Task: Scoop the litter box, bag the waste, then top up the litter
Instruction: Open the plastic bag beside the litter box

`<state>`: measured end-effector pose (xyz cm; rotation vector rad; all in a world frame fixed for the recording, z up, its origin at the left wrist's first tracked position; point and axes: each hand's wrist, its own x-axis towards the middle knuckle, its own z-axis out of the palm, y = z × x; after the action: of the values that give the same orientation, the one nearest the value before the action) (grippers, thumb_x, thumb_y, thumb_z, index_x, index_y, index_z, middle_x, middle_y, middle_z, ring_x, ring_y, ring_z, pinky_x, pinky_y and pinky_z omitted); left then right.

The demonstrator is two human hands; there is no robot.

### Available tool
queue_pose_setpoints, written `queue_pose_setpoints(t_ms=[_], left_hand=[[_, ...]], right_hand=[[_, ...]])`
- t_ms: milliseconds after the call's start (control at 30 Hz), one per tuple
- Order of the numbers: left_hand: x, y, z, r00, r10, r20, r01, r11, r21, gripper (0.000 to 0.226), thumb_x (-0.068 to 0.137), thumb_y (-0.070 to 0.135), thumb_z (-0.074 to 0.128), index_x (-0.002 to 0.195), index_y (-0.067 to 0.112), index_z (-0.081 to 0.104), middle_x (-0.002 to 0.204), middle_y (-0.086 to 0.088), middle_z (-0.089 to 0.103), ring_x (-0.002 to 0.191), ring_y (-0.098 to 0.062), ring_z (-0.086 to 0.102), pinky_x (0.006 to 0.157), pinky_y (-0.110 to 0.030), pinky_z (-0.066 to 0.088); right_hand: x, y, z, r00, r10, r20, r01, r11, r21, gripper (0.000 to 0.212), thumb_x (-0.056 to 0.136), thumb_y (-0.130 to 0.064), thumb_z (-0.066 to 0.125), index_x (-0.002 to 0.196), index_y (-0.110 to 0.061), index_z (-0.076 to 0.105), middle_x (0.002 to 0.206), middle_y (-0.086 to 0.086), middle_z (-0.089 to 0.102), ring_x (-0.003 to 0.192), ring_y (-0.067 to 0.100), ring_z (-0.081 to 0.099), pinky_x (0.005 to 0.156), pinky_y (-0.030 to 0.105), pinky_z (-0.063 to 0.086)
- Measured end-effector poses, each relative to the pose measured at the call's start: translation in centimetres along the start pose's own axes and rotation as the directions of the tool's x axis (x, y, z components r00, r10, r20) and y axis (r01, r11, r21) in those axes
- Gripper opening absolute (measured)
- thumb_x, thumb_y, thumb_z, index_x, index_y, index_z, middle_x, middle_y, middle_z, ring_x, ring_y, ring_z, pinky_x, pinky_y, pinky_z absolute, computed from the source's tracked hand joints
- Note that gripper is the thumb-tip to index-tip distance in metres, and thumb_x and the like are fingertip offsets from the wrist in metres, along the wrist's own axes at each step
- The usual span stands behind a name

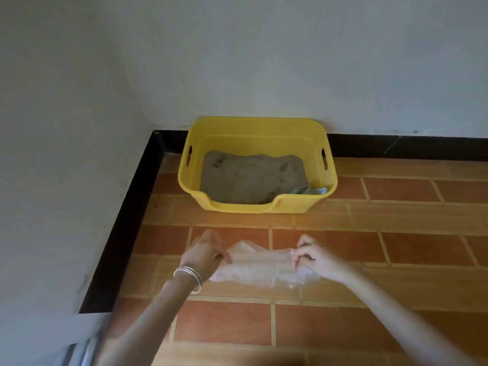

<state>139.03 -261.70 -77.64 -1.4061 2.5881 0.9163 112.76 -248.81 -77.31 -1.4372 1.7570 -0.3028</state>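
A clear bag (260, 265) is held stretched between 2 hands over the tiled floor (396, 249). Its 9 o'clock end is pinched by the left hand (204, 253), with the fingers curled down onto the film. Its 3 o'clock end is pinched by the right hand (313, 256), with thumb and fingertips bunched on a gathered fold. The bag is seen as thin, crinkled, see-through plastic, wider than tall, with the tiles showing through it; some loose film is left past the right hand toward 4 o'clock. Thin silver bangles (188, 277) are worn on the left wrist. At 12 o'clock from the bag, apart from both hands, a yellow box (254, 207) is set on the floor with its back against the wall (264, 62). The box is rectangular with rounded corners, a slot handle in each of its 2 short sides and a dip in the front rim. Grey-brown litter (248, 178), marked with dents, is spread over its base. A pale flat item (307, 191) is tucked in the box's 4 o'clock corner; what it is cannot be told.
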Motion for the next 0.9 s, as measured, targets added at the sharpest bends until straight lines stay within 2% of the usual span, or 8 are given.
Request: queue_pose_setpoints(t_ms=[100,267,367,467,533,633,767,900], left_hand=[[1.0,0.2,2.2,0.991,0.085,0.106,-0.103,0.979,0.177,0.022,0.087,0.038,0.06,0.103,0.051,0.062,0.125,0.013,0.035,0.12,-0.017,0.037,0.093,-0.035,0.047],[2.2,-0.5,2.4,0.947,0.289,0.137,-0.299,0.952,0.06,0.028,0.087,0.022,0.062,0.084,0.049,0.066,0.131,0.013,0.037,0.125,-0.013,0.033,0.095,-0.037,0.045],[2.5,-1.3,3.2,0.956,0.207,0.209,-0.248,0.949,0.195,0.023,0.09,0.031,0.056,0.106,0.046,0.064,0.136,0.011,0.034,0.125,-0.018,0.033,0.1,-0.039,0.043],[3.4,-1.5,4.5,0.934,0.037,0.355,-0.155,0.938,0.309,0.067,0.079,0.038,0.069,0.137,0.043,0.036,0.139,0.003,0.027,0.119,-0.024,0.043,0.095,-0.038,0.047],[4.0,-1.3,5.0,0.908,-0.02,0.418,-0.097,0.961,0.259,0.099,0.065,0.033,0.081,0.144,0.035,0.022,0.14,0.0,0.026,0.121,-0.027,0.044,0.096,-0.037,0.046],[5.3,-1.9,6.1,0.923,-0.041,0.383,0.004,0.995,0.096,0.124,0.046,0.037,0.089,0.143,0.034,0.013,0.135,0.002,0.038,0.122,-0.024,0.043,0.097,-0.037,0.046],[6.2,-3.2,6.7,0.939,0.003,0.344,-0.014,0.999,0.03,0.105,0.046,0.064,0.078,0.135,0.052,0.022,0.131,0.007,0.043,0.117,-0.02,0.046,0.094,-0.037,0.045],[4.5,-1.8,5.3,0.98,0.048,0.193,-0.112,0.935,0.337,0.061,0.081,0.056,0.057,0.136,0.043,0.036,0.148,-0.001,0.02,0.135,-0.03,0.024,0.106,-0.044,0.032]], right_hand=[[1.0,0.8,1.7,1.0,-0.008,-0.012,0.003,0.931,-0.365,0.028,0.082,-0.036,0.064,0.109,-0.027,0.059,0.103,-0.01,0.037,0.079,0.009,0.051,0.059,0.014,0.037],[1.2,2.5,1.9,1.0,-0.005,0.01,0.009,0.844,-0.536,0.029,0.089,-0.027,0.058,0.118,-0.03,0.057,0.119,-0.008,0.04,0.062,0.0,0.043,0.051,0.014,0.036],[1.7,3.3,2.0,0.999,-0.002,-0.038,-0.018,0.85,-0.526,0.024,0.091,-0.024,0.055,0.113,-0.029,0.061,0.117,-0.008,0.044,0.062,0.001,0.042,0.051,0.016,0.037],[2.8,3.2,1.9,0.999,0.009,-0.034,-0.025,0.869,-0.495,0.046,0.087,-0.014,0.058,0.128,-0.033,0.05,0.118,-0.009,0.04,0.063,0.003,0.042,0.048,0.017,0.035],[3.5,2.7,1.6,1.0,0.005,-0.025,-0.017,0.855,-0.518,0.067,0.083,-0.012,0.063,0.138,-0.037,0.035,0.129,-0.006,0.031,0.087,0.009,0.047,0.061,0.016,0.041],[3.7,1.7,1.7,0.988,-0.13,-0.082,0.059,0.813,-0.58,0.077,0.079,-0.023,0.068,0.142,-0.036,0.026,0.144,-0.004,0.008,0.126,0.022,0.02,0.103,0.044,0.035],[4.6,1.3,4.9,0.813,-0.58,-0.049,0.422,0.645,-0.637,0.042,0.086,-0.046,0.053,0.125,-0.028,0.054,0.135,-0.008,0.042,0.13,0.013,0.031,0.107,0.049,0.03],[6.9,2.6,5.8,0.887,-0.389,0.247,0.448,0.6,-0.663,0.077,0.075,-0.067,0.05,0.138,-0.025,0.038,0.146,-0.004,0.034,0.138,0.016,0.021,0.116,0.046,0.001]])
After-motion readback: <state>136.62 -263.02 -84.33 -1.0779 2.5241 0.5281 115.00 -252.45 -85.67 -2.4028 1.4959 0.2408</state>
